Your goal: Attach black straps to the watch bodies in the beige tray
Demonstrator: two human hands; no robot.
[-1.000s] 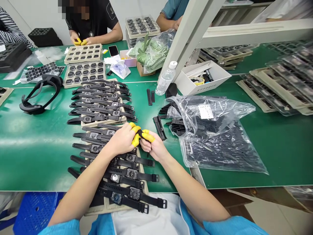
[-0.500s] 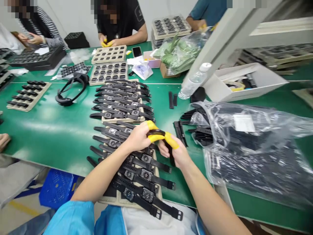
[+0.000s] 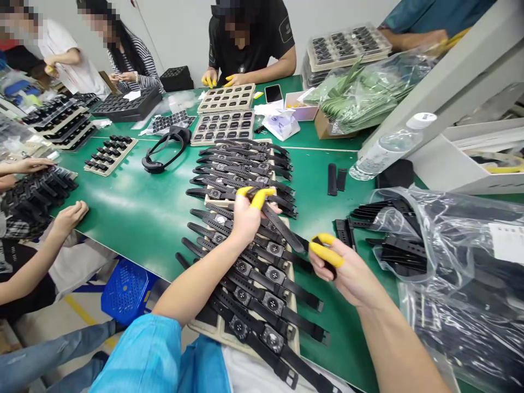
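My left hand [image 3: 248,218], with yellow finger cots, is closed on one end of a black watch strap [image 3: 286,229] above the near tray. The strap slants down to the right, toward my other hand; whether a watch case is on it is hidden by my fingers. My right hand [image 3: 339,267], also in yellow cots, pinches a black strap piece that is mostly covered by its fingers, over the table right of the tray. Below lie rows of smartwatches [image 3: 272,303], backs up with straps spread, on a beige tray [image 3: 295,284].
A second watch-filled tray [image 3: 245,164] stands behind. To the right, a clear plastic bag [image 3: 462,305] holds many black straps, near loose straps [image 3: 345,232], a water bottle [image 3: 391,147] and a white box [image 3: 458,158]. Co-workers sit across and at left. A black headset [image 3: 166,150] lies left.
My hands were together over the tray's right side; now they are apart, the right one lower and farther right. The strap shows stretched out from my left hand. The view has swung left.
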